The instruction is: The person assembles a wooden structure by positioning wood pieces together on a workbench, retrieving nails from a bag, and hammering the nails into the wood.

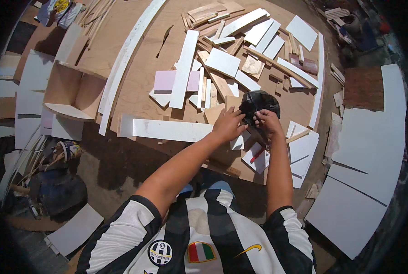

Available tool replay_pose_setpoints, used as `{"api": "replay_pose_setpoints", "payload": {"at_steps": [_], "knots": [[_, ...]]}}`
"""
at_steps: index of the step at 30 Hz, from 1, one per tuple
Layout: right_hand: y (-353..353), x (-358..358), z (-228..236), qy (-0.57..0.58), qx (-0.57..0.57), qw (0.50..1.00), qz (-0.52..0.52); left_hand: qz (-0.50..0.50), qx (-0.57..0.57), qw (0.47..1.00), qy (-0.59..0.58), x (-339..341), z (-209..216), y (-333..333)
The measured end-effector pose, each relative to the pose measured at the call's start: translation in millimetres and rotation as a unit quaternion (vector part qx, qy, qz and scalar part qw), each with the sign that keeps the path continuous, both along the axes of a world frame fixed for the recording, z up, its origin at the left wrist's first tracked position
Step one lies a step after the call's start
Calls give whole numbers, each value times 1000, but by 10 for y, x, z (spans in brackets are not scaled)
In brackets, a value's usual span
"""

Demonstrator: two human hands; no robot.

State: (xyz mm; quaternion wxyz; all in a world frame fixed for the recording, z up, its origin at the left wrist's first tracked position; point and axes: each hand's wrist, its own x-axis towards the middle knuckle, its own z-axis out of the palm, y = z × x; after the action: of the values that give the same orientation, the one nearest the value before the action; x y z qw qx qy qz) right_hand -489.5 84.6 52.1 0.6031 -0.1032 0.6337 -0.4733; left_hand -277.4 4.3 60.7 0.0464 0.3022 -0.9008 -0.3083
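A crumpled black plastic bag (264,101) is held between my two hands over the near edge of the wooden worktable. My left hand (228,124) grips its left side with bent fingers. Thumb and fingers of my right hand (269,122) pinch the near side of the bag. What the bag contains, if anything, is hidden. Just below my hands a slim red object (258,154) lies on a white board; its kind is too small to make out.
Wood and white board offcuts (224,61) are heaped across the worktable (135,86). A long white strip (172,129) runs along its near edge. An open wooden box (73,91) stands left. Large white panels (366,146) lie at right, and a dark rounded container (60,194) sits lower left.
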Motion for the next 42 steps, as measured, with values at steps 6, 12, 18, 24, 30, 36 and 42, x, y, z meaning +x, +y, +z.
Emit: {"api": "replay_pose_setpoints", "payload": {"at_steps": [6, 12, 18, 24, 30, 36, 42], "knots": [[35, -48, -82, -23, -5, 999, -32, -9, 6, 1000, 16, -1, -29, 30], [-78, -19, -50, -19, 13, 997, -78, -8, 7, 1000, 24, 28, 4, 44], [-123, -21, -125, 53, 28, 990, -126, 2, 2, 999, 52, 79, -4, 41], [-21, 7, -310, 88, 6, 987, -133, 40, -4, 990, 136, 254, 41, 69], [69, 699, 241, 184, -10, 971, -154, 120, 95, 966, 209, 615, 210, 119], [-72, 1943, 342, 314, -195, 928, -40, 154, 94, 942, 283, 1311, 257, 53], [-344, 2912, 424, 408, -228, 881, 78, 228, 121, 934, 248, 2244, 133, -110]]}}
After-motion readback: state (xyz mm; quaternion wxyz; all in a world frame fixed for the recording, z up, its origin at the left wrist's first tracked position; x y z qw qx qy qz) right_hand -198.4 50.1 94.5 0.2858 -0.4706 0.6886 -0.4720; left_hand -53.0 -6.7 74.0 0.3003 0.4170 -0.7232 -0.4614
